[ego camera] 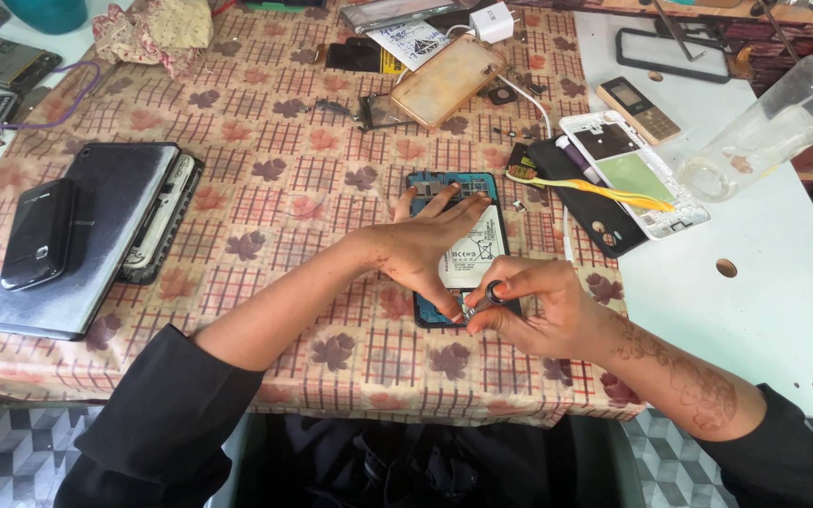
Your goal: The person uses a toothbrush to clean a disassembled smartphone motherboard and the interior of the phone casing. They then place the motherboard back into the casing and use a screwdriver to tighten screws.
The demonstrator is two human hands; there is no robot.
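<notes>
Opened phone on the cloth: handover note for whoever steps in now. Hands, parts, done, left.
Left hand: flat on the opened phone, pinning it to the patterned tablecloth.
Right hand: pinching a small screwdriver, tip at the phone's lower edge.
Done: back cover off, white battery and blue frame exposed.
Left: lower end being worked; whether screws remain there is hidden by the hands.
Nearby: yellow tweezers on a second opened phone, right.
</notes>
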